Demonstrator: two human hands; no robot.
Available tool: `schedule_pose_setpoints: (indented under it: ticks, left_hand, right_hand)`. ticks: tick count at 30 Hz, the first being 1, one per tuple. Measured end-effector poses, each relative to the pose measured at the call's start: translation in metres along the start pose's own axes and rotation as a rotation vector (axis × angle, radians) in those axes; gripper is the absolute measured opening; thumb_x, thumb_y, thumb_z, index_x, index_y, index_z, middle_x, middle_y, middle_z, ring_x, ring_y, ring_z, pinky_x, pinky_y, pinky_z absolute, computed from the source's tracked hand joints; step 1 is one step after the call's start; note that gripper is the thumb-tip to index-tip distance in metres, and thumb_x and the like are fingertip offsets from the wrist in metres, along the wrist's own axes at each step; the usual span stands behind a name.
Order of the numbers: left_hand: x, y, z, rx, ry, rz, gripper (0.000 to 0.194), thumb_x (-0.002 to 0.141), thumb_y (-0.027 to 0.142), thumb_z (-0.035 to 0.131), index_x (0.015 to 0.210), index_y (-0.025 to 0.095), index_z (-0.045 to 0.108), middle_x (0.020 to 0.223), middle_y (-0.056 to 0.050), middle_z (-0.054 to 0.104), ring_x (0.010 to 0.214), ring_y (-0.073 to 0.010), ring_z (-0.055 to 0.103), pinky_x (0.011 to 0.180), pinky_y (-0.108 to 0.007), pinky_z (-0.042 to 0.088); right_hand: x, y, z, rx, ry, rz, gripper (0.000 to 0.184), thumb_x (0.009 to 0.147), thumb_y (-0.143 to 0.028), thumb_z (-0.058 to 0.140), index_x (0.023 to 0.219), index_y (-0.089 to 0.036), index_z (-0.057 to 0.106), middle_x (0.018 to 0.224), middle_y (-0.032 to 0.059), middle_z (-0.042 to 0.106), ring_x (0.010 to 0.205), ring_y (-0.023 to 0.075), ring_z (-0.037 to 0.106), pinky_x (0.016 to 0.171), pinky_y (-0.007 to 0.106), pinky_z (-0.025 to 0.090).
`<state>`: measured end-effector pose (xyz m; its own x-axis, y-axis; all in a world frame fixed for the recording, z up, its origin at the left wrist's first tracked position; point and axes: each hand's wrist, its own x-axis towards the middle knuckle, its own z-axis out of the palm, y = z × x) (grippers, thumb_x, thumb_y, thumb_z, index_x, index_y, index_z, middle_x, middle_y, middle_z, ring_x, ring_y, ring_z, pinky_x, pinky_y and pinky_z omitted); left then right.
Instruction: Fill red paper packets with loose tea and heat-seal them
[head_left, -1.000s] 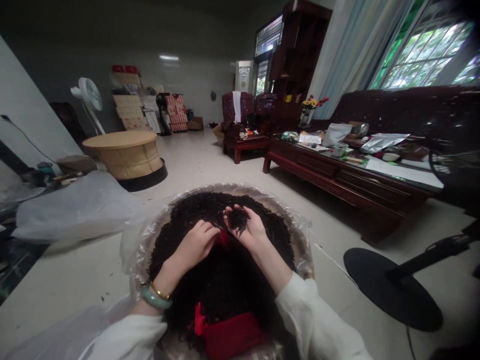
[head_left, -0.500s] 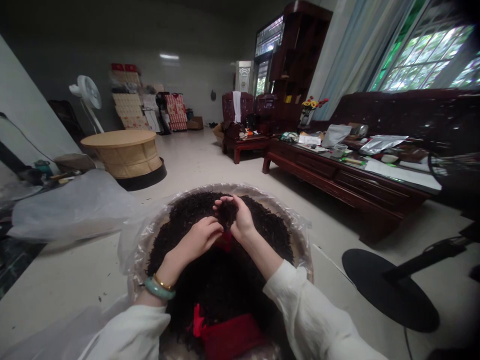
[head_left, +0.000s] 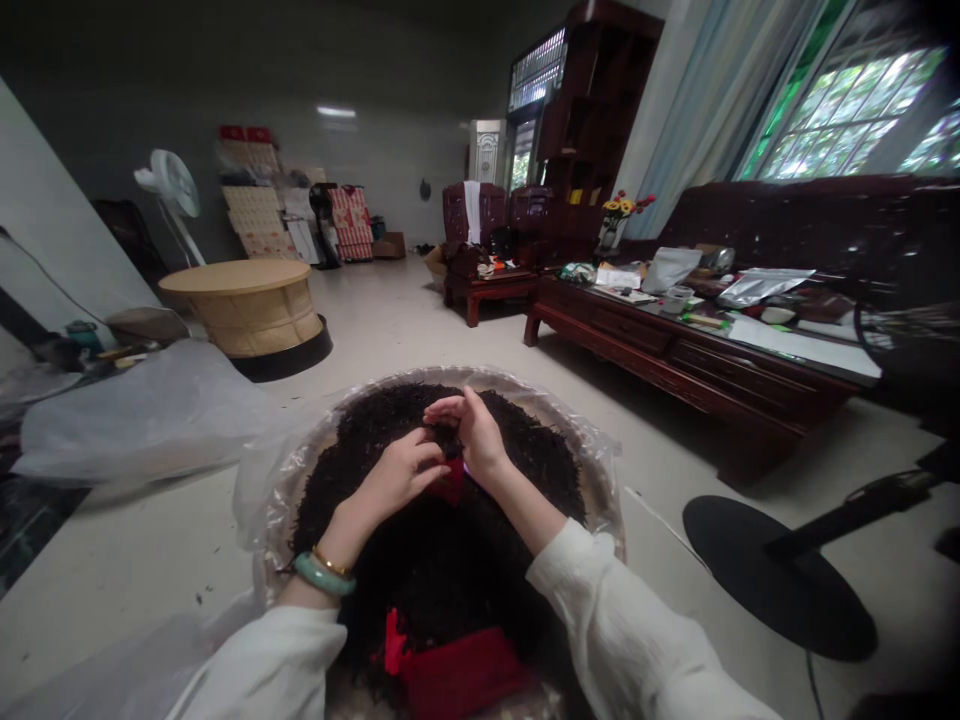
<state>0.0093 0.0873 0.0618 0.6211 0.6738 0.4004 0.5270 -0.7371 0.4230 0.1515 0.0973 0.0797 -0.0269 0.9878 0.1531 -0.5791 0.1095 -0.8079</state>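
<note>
A big round basket lined with clear plastic [head_left: 600,470] sits in front of me, heaped with dark dried tea leaves [head_left: 375,420]. My left hand [head_left: 401,472] is curled shut over a small red pouch [head_left: 452,482] above the heap. My right hand [head_left: 472,430] is tipped sideways against the pouch, fingers cupped around a handful of leaves. A second red pouch [head_left: 457,675] lies at the near side of the basket. A green bangle and a gold one circle my left wrist.
A fan's black round base [head_left: 780,590] stands on the floor at the right. A long dark wooden table [head_left: 675,355] with papers and bags runs behind it. A clear plastic sheet [head_left: 150,410] and a round wooden drum table [head_left: 247,305] are at the left.
My right hand, which lay palm up with leaves in it, has turned over and moved left toward the red pouch. My left hand has stayed on the pouch.
</note>
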Motion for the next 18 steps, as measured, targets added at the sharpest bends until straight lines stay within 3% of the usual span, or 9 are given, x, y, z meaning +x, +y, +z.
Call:
schedule_pose_setpoints:
  ticks: [6, 10, 14, 18]
  left_hand:
    - [0.0, -0.001, 0.0, -0.011, 0.038, 0.006, 0.01, 0.085, 0.022, 0.055, 0.079, 0.02, 0.064, 0.108, -0.006, 0.061, 0.091, -0.0169, 0.061, 0.082, -0.03, 0.05]
    - [-0.003, -0.002, -0.002, -0.014, 0.049, 0.008, 0.009, 0.085, 0.022, 0.055, 0.083, 0.02, 0.064, 0.112, -0.006, 0.061, 0.091, -0.0169, 0.062, 0.082, -0.031, 0.05]
    - [-0.008, -0.002, -0.005, 0.04, 0.06, 0.021, 0.01, 0.086, 0.021, 0.053, 0.087, 0.02, 0.063, 0.105, -0.006, 0.063, 0.092, -0.0177, 0.061, 0.082, -0.032, 0.05]
    - [-0.014, -0.004, -0.009, 0.133, 0.056, 0.093, 0.008, 0.087, 0.023, 0.053, 0.087, 0.019, 0.06, 0.1, -0.006, 0.064, 0.095, -0.0196, 0.057, 0.086, -0.035, 0.048]
  right_hand:
    - [-0.005, -0.005, -0.01, -0.159, -0.026, -0.066, 0.04, 0.089, -0.043, 0.045, 0.074, -0.017, 0.072, 0.08, 0.004, 0.071, 0.082, 0.0162, 0.062, 0.084, 0.029, 0.043]
    - [-0.026, -0.013, -0.023, -0.635, -0.211, -0.242, 0.017, 0.083, -0.032, 0.058, 0.086, -0.024, 0.072, 0.089, 0.0019, 0.069, 0.091, 0.0191, 0.057, 0.098, 0.038, 0.035]
    - [-0.043, -0.01, -0.031, -1.032, -0.332, -0.394, 0.003, 0.079, -0.027, 0.065, 0.078, -0.026, 0.068, 0.078, 0.0022, 0.063, 0.09, 0.022, 0.051, 0.108, 0.052, 0.013]
    - [-0.044, -0.007, -0.036, -1.215, -0.399, -0.486, 0.021, 0.083, -0.032, 0.062, 0.063, -0.024, 0.06, 0.07, 0.0028, 0.057, 0.089, 0.0227, 0.05, 0.105, 0.052, 0.021]
